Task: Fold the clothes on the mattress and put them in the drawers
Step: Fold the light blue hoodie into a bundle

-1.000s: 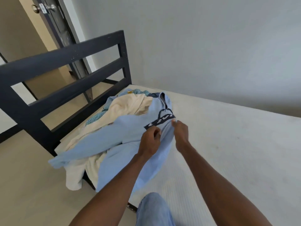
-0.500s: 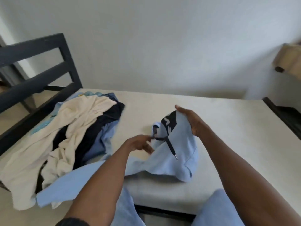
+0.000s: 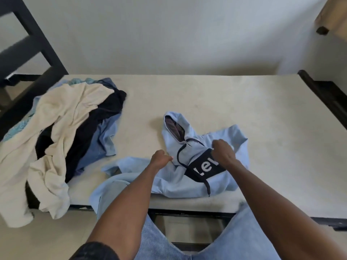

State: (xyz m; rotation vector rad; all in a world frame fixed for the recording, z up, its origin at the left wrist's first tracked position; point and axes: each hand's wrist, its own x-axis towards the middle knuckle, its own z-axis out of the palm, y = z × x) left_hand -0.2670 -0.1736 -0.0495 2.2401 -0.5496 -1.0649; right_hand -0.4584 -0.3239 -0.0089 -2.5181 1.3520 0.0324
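Light-blue hoodie (image 3: 202,162) lying front-up near front edge of mattress (image 3: 244,102), one sleeve hanging over edge. Left hand (image 3: 160,160) pinching fabric at chest, fingers curled; right hand (image 3: 223,152) gripping shoulder region above black logo panel (image 3: 203,168), fingers curled; probably spreading garment flat for folding. Unfolded pile (image 3: 62,132) sitting well apart at left, awaiting turn. Drawers not showing.
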